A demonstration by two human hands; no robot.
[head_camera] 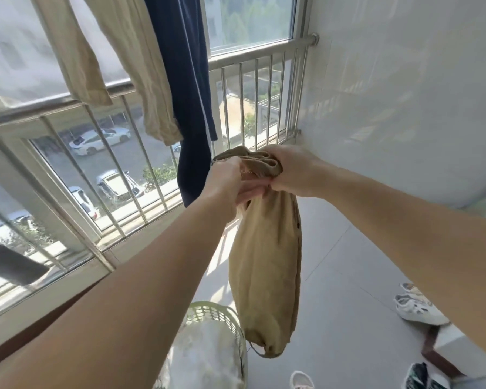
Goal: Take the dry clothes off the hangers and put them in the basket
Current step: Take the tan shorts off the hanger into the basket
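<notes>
A tan garment (267, 265) hangs bunched from both my hands in the middle of the view. My left hand (230, 186) and my right hand (292, 169) grip its gathered top side by side. Its lower end dangles just above and to the right of a pale green basket (222, 313) on the floor, which holds a whitish cloth (208, 360). Above left, beige trousers (141, 80) and a dark navy garment (185, 88) still hang in front of the window; their hangers are out of view.
A metal railing (253, 99) and window run along the left and back. The white wall (404, 94) closes the right side. White shoes (418, 307) and other footwear (421, 374) lie on the tiled floor at lower right, beside a low ledge (460, 346).
</notes>
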